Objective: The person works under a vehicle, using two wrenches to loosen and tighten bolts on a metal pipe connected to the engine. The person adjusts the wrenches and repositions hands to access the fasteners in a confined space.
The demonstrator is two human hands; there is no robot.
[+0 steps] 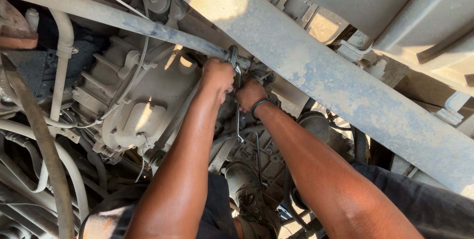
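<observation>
Hands [232, 83] hemmed by rod [148, 27], beam [335, 76]

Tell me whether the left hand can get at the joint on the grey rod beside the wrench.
Probably yes. The left hand is already up at the grey rod, its grip around the wrench at the joint. The right hand works just below, slightly crowding it, but nothing visibly blocks the way.

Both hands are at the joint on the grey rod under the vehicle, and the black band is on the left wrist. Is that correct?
Not quite. In the head view the black band sits on the wrist of the right hand, not the left hand. Both hands are indeed at the joint on the grey rod.
</observation>
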